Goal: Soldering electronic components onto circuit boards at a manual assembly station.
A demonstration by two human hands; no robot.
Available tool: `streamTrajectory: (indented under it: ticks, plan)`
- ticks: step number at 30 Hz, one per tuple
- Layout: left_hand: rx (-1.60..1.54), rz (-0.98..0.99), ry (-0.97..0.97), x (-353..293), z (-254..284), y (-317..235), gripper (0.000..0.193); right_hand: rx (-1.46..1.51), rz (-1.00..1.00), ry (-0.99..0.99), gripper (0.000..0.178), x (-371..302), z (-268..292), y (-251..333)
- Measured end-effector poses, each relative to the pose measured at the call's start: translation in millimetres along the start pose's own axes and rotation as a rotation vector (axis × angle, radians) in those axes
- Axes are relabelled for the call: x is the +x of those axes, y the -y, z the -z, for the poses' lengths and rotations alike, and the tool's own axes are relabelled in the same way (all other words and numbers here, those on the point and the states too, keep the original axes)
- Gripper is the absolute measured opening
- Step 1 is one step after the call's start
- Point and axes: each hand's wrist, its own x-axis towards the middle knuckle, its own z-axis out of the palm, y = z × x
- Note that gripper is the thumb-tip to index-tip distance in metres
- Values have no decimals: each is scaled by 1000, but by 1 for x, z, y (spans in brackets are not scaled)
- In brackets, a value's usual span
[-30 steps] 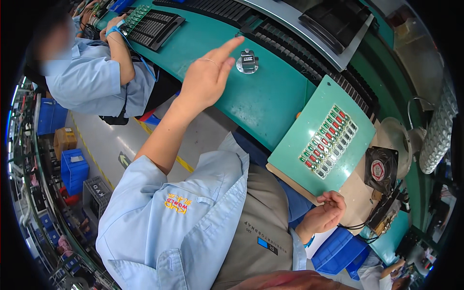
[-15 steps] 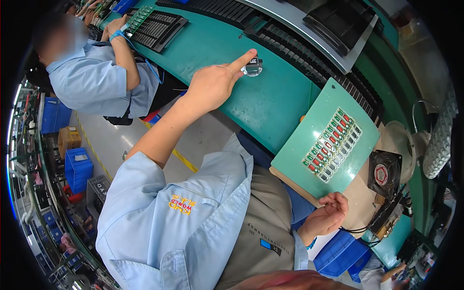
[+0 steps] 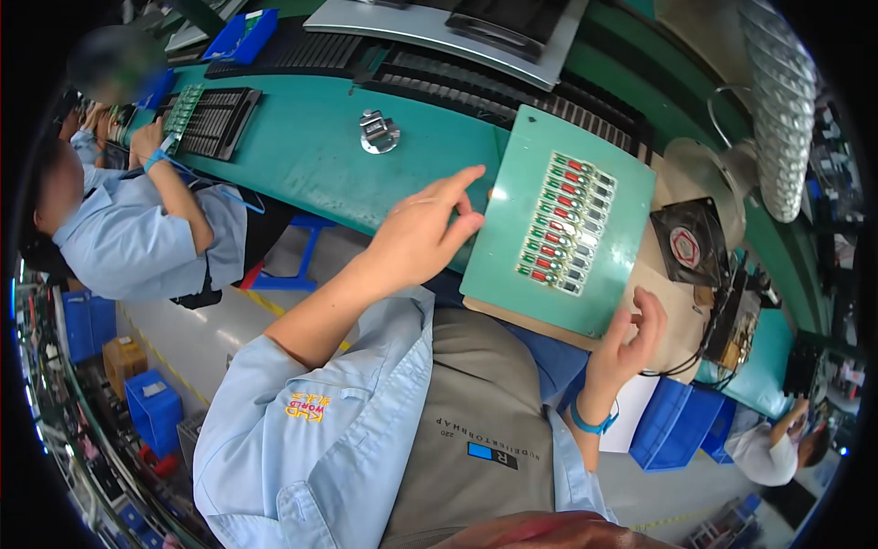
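In front of me lies a green square plate (image 3: 494,265), tilted, with a panel of small circuit boards (image 3: 569,224) on it. The panel carries rows of red and black parts. My left hand (image 3: 422,231) hovers just left of the plate, its index finger stretched out and thumb apart, holding nothing. Beside the plate's near right corner is my right hand (image 3: 631,334), fingers loosely bent and spread, also holding nothing. A shiny round metal piece with a block on top (image 3: 378,133) stands by itself on the green bench (image 3: 315,156).
Black slotted racks (image 3: 439,87) run along the far side of the bench. A black fan (image 3: 688,242) and a flexible silver duct (image 3: 777,110) stand at the right, with cables below. Another person (image 3: 137,220) works at the left beside a slotted tray (image 3: 215,123). Blue bins (image 3: 672,425) sit lower right.
My left hand has left the metal piece and come back toward the plate. My right hand has spread its fingers. The view has shifted, with the scene sliding left.
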Motion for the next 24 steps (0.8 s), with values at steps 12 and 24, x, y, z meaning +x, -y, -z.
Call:
streamTrajectory:
  ticks: [12,24]
  plan:
    - [-248,20,113,23,-34,7,63,210,-350,181,22,12,-9,-30]
    - [-910,98,157,-12,-5,-38,42,530,-149,-115,23,-24,14,-9]
